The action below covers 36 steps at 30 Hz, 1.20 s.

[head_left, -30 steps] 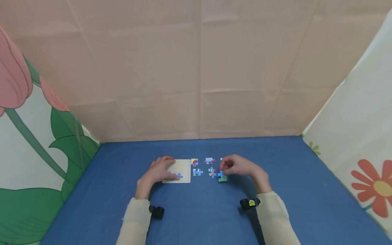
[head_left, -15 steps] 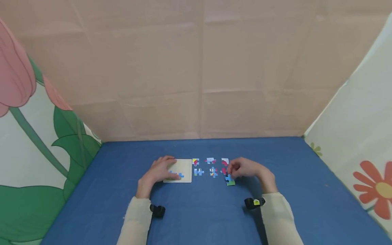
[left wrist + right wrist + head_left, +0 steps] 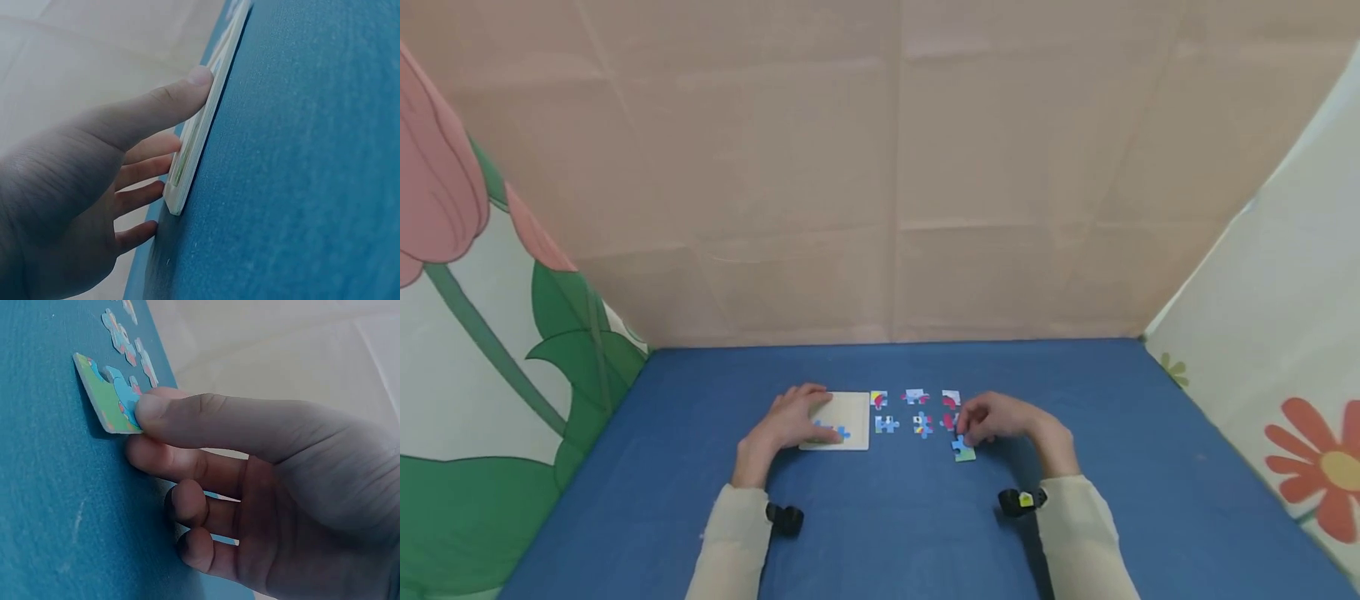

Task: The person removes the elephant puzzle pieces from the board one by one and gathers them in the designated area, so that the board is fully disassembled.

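My right hand (image 3: 996, 417) pinches a green-and-blue jigsaw puzzle piece (image 3: 963, 452) between thumb and fingers, close over the blue table. In the right wrist view the thumb lies on top of this piece (image 3: 103, 397), which is tilted with one side raised. Over the left part of a pale square puzzle board (image 3: 850, 410) rests my left hand (image 3: 786, 419). Its thumb presses on the board and its other fingers stretch along the left side. Beside that thumb a blue piece (image 3: 842, 432) shows in the board; what else lies there is partly hidden by the hand.
Several loose puzzle pieces lie in two rows right of the board, among them a yellow-and-red one (image 3: 878, 399), a blue-and-white one (image 3: 916, 397) and a red-and-white one (image 3: 951, 398). The table (image 3: 880, 517) ends at a beige backdrop (image 3: 880, 250).
My right hand has moved right and slightly toward me with the puzzle piece, uncovering red-and-white pieces behind it. The left hand has stayed on the board.
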Motion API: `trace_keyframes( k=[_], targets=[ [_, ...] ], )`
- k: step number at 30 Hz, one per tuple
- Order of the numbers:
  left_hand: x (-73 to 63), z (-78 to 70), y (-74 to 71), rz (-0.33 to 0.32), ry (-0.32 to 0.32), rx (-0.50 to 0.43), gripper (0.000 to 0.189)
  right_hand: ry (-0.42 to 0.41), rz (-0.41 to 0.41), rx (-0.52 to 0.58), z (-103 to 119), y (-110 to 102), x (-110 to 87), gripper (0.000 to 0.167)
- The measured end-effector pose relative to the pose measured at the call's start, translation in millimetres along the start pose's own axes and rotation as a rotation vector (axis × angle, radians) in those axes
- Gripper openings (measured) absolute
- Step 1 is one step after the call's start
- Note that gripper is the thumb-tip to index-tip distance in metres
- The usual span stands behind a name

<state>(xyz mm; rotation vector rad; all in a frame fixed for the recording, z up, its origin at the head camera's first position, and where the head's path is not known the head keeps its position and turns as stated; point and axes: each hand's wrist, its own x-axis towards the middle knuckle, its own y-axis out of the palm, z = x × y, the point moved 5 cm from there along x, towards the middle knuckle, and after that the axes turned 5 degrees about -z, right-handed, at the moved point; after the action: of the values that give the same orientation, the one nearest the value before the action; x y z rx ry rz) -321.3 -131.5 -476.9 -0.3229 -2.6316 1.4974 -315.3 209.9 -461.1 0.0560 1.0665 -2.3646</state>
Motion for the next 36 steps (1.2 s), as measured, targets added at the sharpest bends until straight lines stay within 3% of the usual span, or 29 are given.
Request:
trace_keyframes(
  k=[9,21,36],
  targets=[
    [-1.5,3.5,3.1,0.005,-0.007,0.001,0.083,0.005,-0.034,0.0,-2.9,-0.1,1.4,0.007],
    [-2.0,1.4,0.7,0.039,-0.032,0.025,0.081,-0.005,-0.066,-0.018,9.2,0.1,3.7,0.004],
    [-0.9,4.8,-3.6,0.065,0.002,0.021,0.068,-0.115,-0.123,-0.08,39.4,8.2,11.2,0.004]
  ],
)
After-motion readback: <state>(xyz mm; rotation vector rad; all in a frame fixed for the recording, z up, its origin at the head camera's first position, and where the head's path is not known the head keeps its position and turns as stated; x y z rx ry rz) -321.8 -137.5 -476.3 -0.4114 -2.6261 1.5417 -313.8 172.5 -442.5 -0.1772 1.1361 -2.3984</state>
